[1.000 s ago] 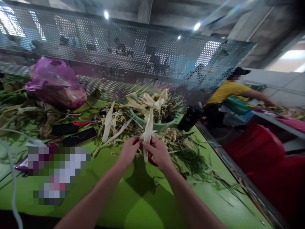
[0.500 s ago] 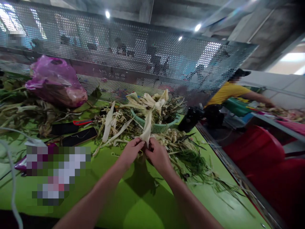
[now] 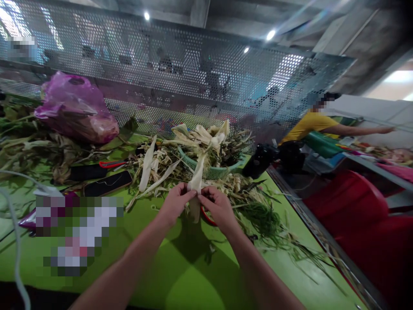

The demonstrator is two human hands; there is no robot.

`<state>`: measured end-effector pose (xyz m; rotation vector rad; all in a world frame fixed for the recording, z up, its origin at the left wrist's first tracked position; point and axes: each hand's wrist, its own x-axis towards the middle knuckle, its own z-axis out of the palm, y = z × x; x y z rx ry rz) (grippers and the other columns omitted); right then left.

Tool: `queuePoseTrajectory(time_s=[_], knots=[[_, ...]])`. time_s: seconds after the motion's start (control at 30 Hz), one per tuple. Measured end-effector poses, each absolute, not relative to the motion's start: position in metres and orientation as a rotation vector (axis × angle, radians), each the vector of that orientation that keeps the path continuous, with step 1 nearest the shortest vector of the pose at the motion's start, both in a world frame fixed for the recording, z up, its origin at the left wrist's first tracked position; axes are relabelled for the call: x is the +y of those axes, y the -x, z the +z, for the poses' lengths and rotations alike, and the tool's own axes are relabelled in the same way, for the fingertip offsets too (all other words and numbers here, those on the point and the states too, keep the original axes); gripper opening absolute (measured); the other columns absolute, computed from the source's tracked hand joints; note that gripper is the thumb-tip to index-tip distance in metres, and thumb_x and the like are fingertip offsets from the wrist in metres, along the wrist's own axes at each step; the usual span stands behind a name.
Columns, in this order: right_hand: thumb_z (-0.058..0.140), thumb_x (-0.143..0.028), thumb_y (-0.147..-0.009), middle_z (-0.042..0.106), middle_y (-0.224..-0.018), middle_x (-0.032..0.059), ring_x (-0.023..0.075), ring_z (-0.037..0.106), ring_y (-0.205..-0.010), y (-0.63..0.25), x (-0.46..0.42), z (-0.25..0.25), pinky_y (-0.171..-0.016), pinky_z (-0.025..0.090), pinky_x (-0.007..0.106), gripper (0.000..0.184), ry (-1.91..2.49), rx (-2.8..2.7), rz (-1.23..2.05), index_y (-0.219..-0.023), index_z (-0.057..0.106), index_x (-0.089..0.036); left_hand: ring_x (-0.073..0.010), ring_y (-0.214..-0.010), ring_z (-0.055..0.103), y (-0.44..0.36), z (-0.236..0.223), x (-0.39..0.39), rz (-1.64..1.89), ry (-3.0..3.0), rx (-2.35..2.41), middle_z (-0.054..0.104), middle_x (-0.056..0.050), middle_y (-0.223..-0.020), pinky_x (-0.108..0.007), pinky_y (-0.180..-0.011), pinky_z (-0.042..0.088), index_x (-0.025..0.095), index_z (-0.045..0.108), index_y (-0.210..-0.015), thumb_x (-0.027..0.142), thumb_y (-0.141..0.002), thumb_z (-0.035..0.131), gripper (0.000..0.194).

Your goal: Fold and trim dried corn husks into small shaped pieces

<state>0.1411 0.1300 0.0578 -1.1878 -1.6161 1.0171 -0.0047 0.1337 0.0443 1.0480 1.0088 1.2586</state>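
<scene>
A pale dried corn husk [image 3: 196,175] stands upright between my two hands, its lower end hanging below the fingers. My left hand [image 3: 178,199] pinches it from the left, thumb in front. From the right, my right hand [image 3: 217,202] pinches the same husk, the thumbs almost meeting. Below my right palm shows a curved red loop [image 3: 208,216]; I cannot tell whether the hand holds it. Just behind the hands, a green basket [image 3: 222,173] is heaped with dried husks and stalks. More loose husk strips [image 3: 148,165] lie left of it.
A purple plastic bag [image 3: 75,110], two dark phone-like slabs [image 3: 108,184] and a red-handled tool [image 3: 112,164] lie to the left. Green fibres [image 3: 263,218] spread at right, near a black object [image 3: 258,161]. Behind stands a perforated metal screen [image 3: 180,73]. A person in yellow [image 3: 306,125] reaches at far right.
The husk's lower end now hangs below my fingers, and my thumbs have come together on it. The red loop has come into view. The person in yellow has stretched an arm farther right.
</scene>
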Motion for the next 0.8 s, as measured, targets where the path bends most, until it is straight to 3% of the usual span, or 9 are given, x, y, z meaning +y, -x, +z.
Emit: queuePoseTrajectory(time_s=[0.27,0.43,0.8], knots=[[0.063,-0.035,-0.075,0.050,-0.060,-0.0025,0.0107,0.043,-0.053,-0.1391,0.1279,0.0652,-0.050,0.033,0.023,0.019,1.196,-1.528,1.084,-0.072,0.056,-0.017,-0.0138,-0.073,0.055,0.0074,0.0499,0.1313,1.182,-1.091,0.963,0.061,-0.003,-0.076,-0.026,-0.072,0.042,0.017,0.061,-0.076,0.026,-0.067,0.066,0.015],[0.064,-0.036,-0.073,0.049,-0.059,-0.0033,0.0102,0.041,-0.052,-0.1399,0.1284,0.0646,-0.048,0.031,0.023,0.020,1.187,-1.494,1.123,-0.071,0.056,-0.018,-0.0149,-0.071,0.052,0.0090,0.0506,0.1327,1.176,-1.151,1.021,0.058,-0.002,-0.070,-0.025,-0.068,0.040,0.017,0.058,-0.068,0.033,-0.066,0.067,0.018],[0.064,-0.033,-0.073,0.050,-0.061,-0.0024,0.0115,0.043,-0.056,-0.1416,0.1307,0.0597,-0.053,0.033,0.024,0.017,1.172,-1.529,1.081,-0.071,0.056,-0.017,-0.0123,-0.064,0.047,0.0105,0.0497,0.1341,1.169,-1.189,1.086,0.056,0.000,-0.067,-0.024,-0.062,0.036,0.016,0.058,-0.065,0.027,-0.067,0.066,0.014]])
